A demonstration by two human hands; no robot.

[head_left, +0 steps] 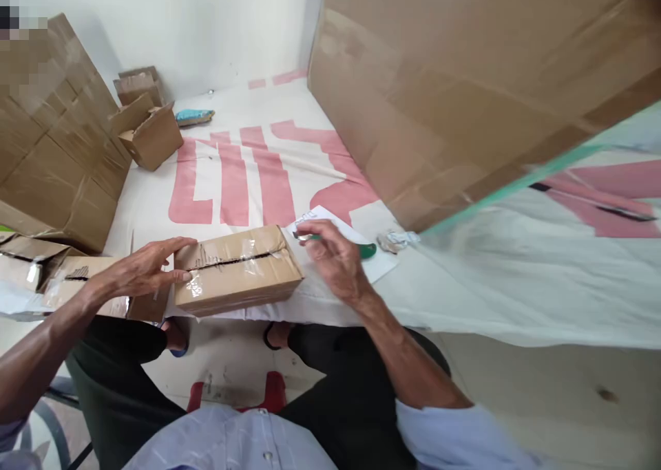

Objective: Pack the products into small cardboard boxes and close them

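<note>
A closed cardboard box lies near the table's front edge, with clear tape and a dark line along its top seam. My left hand holds the box at its left end, the thumb on top and the fingers by the back corner. Just off the box's right end, my right hand is closed around a slim green tool. A small metal tip shows at the fingertips, and the palm hides most of the tool. White paper with writing lies under that hand.
Big taped cartons stand at the left and right. Small open boxes and a blue packet sit at the back left. Crumpled tape lies beside the paper. More small boxes are at the left front edge.
</note>
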